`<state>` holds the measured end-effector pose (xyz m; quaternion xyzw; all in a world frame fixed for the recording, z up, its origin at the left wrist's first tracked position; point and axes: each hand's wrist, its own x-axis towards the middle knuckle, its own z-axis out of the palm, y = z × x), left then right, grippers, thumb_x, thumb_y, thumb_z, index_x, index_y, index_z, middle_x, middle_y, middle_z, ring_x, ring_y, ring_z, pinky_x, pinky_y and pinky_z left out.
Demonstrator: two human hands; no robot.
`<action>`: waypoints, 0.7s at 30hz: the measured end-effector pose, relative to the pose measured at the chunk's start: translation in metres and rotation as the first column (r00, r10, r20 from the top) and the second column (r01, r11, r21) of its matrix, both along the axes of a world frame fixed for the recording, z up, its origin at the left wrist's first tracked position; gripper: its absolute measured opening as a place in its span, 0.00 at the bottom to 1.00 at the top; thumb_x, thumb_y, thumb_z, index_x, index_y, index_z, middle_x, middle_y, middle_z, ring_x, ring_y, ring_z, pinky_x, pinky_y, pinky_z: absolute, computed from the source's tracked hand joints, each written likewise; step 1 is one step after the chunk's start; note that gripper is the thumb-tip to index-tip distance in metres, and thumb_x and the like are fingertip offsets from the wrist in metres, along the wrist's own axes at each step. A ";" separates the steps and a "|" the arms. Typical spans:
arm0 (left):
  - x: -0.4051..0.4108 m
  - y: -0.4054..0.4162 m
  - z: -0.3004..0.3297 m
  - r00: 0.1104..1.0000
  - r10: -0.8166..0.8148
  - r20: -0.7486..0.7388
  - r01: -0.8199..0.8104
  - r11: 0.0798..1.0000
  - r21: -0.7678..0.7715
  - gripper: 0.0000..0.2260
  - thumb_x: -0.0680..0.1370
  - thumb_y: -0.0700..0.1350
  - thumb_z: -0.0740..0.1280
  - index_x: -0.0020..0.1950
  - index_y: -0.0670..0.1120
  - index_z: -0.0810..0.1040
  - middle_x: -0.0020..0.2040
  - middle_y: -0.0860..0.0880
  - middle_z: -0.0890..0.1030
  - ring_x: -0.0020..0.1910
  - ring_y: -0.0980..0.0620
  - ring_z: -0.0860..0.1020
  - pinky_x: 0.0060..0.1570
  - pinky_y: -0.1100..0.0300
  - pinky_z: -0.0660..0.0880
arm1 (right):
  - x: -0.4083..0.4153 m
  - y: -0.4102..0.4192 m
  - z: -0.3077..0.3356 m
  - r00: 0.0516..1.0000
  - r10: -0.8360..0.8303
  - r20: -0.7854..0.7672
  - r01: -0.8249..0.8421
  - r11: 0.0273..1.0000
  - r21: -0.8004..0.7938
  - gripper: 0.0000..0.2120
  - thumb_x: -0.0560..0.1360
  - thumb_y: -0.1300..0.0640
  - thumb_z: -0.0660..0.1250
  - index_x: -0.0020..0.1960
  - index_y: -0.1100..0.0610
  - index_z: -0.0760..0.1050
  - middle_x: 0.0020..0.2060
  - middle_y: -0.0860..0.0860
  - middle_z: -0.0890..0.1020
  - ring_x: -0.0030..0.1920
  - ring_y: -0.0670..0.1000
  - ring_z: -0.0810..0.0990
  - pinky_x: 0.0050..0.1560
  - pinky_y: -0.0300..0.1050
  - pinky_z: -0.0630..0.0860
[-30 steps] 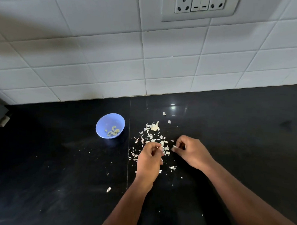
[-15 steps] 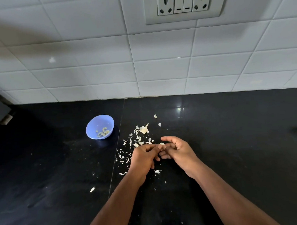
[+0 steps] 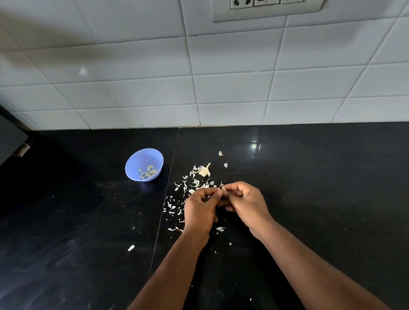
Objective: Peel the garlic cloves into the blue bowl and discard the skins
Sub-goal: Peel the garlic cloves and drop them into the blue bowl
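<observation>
Both hands meet over the black desk (image 3: pixel 314 183), just right of the blue bowl (image 3: pixel 144 164) and a little nearer the person. The left hand (image 3: pixel 200 208) has its fingers (image 3: pixel 212 193) curled in, thumb and forefinger tips pinching a small pale clove (image 3: pixel 223 190). The right hand (image 3: pixel 246 201) is curled too, its fingertips closed on the same clove from the other side, so the two hands touch at that point. The clove is mostly hidden between the fingertips; I cannot tell how much skin is left on it.

The bowl stands upright on the desk, well apart from the hands, with a few peeled cloves (image 3: pixel 148 172) lying in its bottom. Between the bowl and the hands, and partly under them, lies a scatter of skins (image 3: pixel 192 184), thin white flakes spread on the dark surface. At the far edge of that scatter, right of the bowl, sits a larger pale piece with a stalk (image 3: pixel 204 170), and two small bits lie just beyond it toward the wall. A few stray flakes lie nearer the person than the bowl, one of them (image 3: pixel 131 247) on its own near the left forearm.

Behind the bowl a white tiled wall (image 3: pixel 155 82) rises from the desk, with a socket plate (image 3: pixel 267 7) at the top, up and to the right of the bowl.
</observation>
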<state>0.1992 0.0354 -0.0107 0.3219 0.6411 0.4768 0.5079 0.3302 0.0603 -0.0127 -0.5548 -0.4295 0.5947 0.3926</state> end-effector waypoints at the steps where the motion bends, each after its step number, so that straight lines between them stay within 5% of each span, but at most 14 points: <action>1: -0.001 -0.001 -0.002 1.000 0.003 -0.016 -0.002 1.000 0.015 0.04 0.82 0.43 0.73 0.54 0.43 0.83 0.38 0.45 0.87 0.25 0.53 0.73 0.24 0.61 0.70 | 0.001 0.000 0.001 1.000 -0.004 -0.002 0.004 1.000 -0.005 0.04 0.81 0.62 0.71 0.54 0.56 0.83 0.42 0.52 0.89 0.44 0.51 0.89 0.43 0.42 0.83; 5: -0.002 -0.004 -0.007 0.998 0.013 -0.055 -0.009 0.998 0.069 0.02 0.82 0.40 0.72 0.52 0.43 0.80 0.35 0.46 0.82 0.30 0.50 0.76 0.24 0.58 0.71 | 0.005 0.000 -0.001 1.000 0.022 0.004 -0.022 1.000 -0.006 0.05 0.81 0.63 0.70 0.56 0.57 0.83 0.44 0.54 0.88 0.45 0.53 0.89 0.49 0.48 0.86; 12: -0.006 -0.007 -0.007 1.000 -0.001 -0.014 0.003 0.997 0.079 0.02 0.81 0.41 0.73 0.53 0.45 0.82 0.35 0.47 0.81 0.29 0.52 0.74 0.27 0.59 0.73 | 0.002 -0.004 -0.005 0.995 0.001 0.102 -0.006 0.999 0.052 0.04 0.80 0.62 0.72 0.52 0.56 0.84 0.40 0.52 0.87 0.40 0.52 0.88 0.42 0.44 0.83; 21: -0.010 -0.009 -0.007 0.994 -0.041 0.100 0.030 0.994 0.109 0.04 0.83 0.40 0.71 0.55 0.42 0.85 0.33 0.48 0.80 0.28 0.53 0.74 0.27 0.61 0.73 | 0.008 -0.022 -0.008 0.961 0.026 0.275 -0.110 0.950 0.291 0.09 0.76 0.59 0.77 0.53 0.48 0.86 0.51 0.41 0.83 0.41 0.47 0.83 0.46 0.41 0.82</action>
